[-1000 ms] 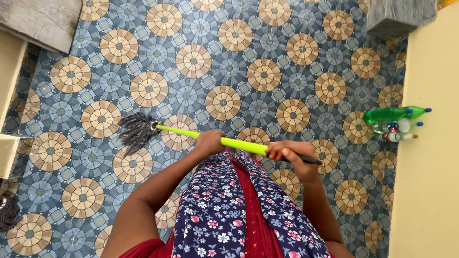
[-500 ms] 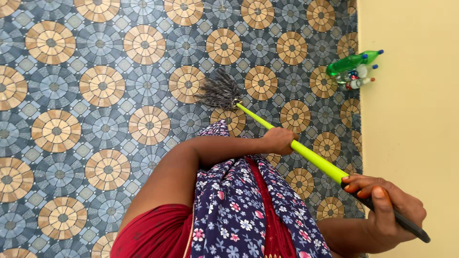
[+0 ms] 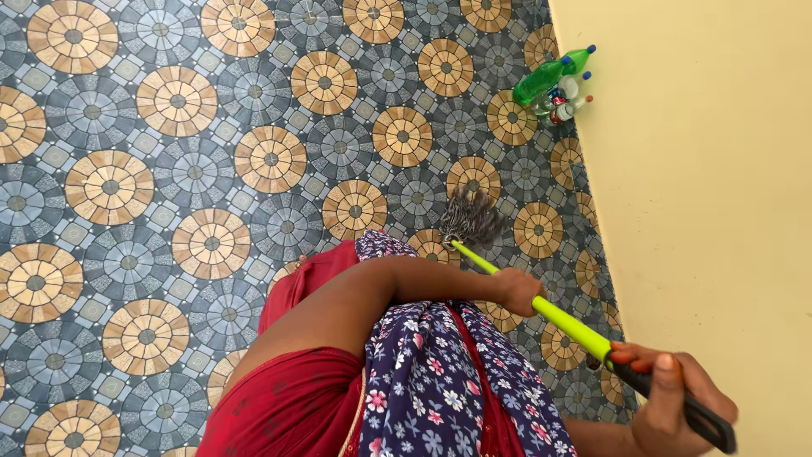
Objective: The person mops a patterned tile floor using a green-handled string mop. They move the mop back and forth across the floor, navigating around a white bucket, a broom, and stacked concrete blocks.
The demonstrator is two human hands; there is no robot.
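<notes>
Both hands grip the long lime-green plastic broom (image 3: 565, 322): left hand (image 3: 518, 291) mid-shaft, right hand (image 3: 677, 406) on its black end; probably light, stiff.

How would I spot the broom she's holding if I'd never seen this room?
Start at the yellow wall on the right and drop to the patterned tile floor beside it. The broom slants across there, held in the left hand and right hand. Only it has a lime-green stick, dark bristles and a black grip.

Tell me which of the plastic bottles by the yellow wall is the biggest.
The large green plastic bottle, lying nearest the patterned floor's open side; the smaller green bottle and the clear bottles sit closer to the yellow wall.
</notes>
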